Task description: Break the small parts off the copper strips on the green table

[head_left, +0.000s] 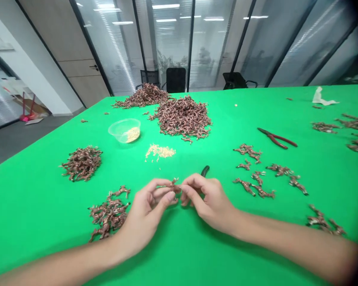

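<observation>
My left hand (pixel 153 210) pinches a small brown animal figurine (pixel 175 186) between thumb and fingers, above the green tabletop. Beside it, my right hand (pixel 205 198) has thumb and forefinger pressed together at the figurine's right side; whatever is between those fingertips is too small to make out. A black curved piece (pixel 205 171), perhaps a tool handle, sticks out behind the right hand. Whether that hand grips it, I cannot tell. Left of my left wrist lies a loose pile of similar figurines (pixel 110 214). Small golden pieces (pixel 161 151) are scattered beyond my hands.
A clear plastic bowl (pixel 119 129) holds more golden pieces. Large figurine heaps (pixel 183 117) stand at the back, and a smaller heap (pixel 82 163) at left. Red-handled pliers (pixel 276 139) and several scattered figurines (pixel 258 178) lie right. A crumpled tissue (pixel 322 97) is far right.
</observation>
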`<state>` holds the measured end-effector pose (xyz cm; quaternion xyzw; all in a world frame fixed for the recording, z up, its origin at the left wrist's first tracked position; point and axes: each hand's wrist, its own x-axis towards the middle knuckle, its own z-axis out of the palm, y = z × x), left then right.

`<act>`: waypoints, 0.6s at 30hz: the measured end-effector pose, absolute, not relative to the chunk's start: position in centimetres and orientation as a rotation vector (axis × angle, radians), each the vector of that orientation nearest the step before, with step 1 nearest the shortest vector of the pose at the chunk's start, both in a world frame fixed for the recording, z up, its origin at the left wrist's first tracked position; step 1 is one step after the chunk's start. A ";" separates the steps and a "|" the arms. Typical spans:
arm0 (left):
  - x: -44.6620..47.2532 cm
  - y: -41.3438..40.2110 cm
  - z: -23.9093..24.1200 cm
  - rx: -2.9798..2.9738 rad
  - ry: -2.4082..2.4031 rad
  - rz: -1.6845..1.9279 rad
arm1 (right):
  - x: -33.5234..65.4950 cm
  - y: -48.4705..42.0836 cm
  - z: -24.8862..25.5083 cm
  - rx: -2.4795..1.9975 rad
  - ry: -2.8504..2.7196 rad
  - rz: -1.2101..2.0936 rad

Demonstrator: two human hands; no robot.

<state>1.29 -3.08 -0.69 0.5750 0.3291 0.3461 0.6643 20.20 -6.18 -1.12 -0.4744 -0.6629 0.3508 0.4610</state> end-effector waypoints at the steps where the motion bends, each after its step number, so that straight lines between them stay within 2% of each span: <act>1: 1.3 -3.0 -0.7 1.296 0.759 0.784 | 20.2 -6.2 -1.1 -1.174 -1.639 0.864; 18: 1.2 -3.0 -0.8 1.249 0.676 0.683 | 20.2 -6.0 -1.2 -1.146 -1.689 0.874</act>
